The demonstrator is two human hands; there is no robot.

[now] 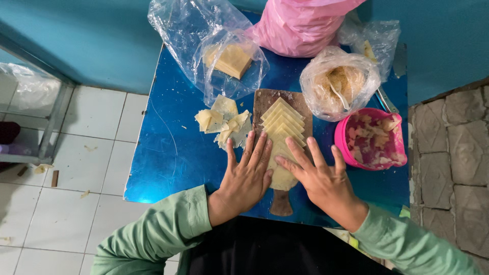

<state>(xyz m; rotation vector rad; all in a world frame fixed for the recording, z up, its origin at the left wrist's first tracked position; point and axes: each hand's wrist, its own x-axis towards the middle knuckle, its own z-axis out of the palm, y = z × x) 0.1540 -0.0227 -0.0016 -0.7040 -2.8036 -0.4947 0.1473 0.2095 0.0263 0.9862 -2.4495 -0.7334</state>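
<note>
Left hand and right hand lay open-fingered, flat on overlapped dough wrappers on wooden board; even, light pressure seemed best.

A small blue table stands on white floor tiles. On it lie a wooden board, plastic bags, loose wrappers and a pink bowl.

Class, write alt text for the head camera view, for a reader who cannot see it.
A person's left hand and right hand lie flat on a row of overlapping pale dough squares on a wooden board, atop a blue table. Nearby are a pink bowl, a loose pile of squares and plastic bags.
</note>
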